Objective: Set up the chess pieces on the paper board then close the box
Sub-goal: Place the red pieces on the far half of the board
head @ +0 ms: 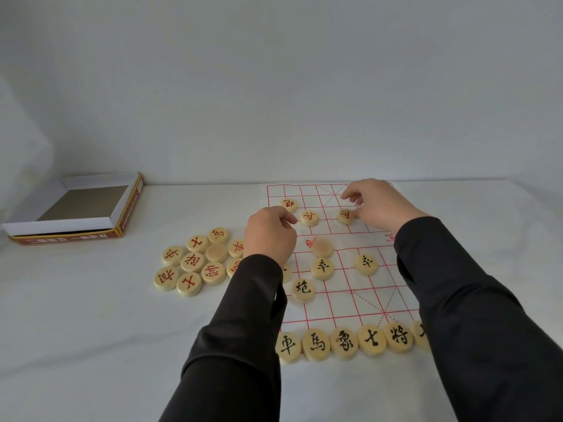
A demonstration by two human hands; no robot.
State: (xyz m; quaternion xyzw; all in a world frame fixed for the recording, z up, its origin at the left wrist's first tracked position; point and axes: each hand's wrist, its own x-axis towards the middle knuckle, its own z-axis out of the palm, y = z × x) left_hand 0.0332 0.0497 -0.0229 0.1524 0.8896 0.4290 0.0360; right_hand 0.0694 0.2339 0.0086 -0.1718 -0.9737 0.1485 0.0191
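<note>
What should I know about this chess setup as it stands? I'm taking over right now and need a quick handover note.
Left hand: fingers curled over the left edge of the paper board; grip cannot be told.
Right hand: fingers beside a red piece on the far side; grip unclear.
Done: black row along the near edge, a few black pieces ahead of it, two more red pieces on the board.
Left: red pile beside the board, a blank-faced piece mid-board, then closing the open box.
</note>
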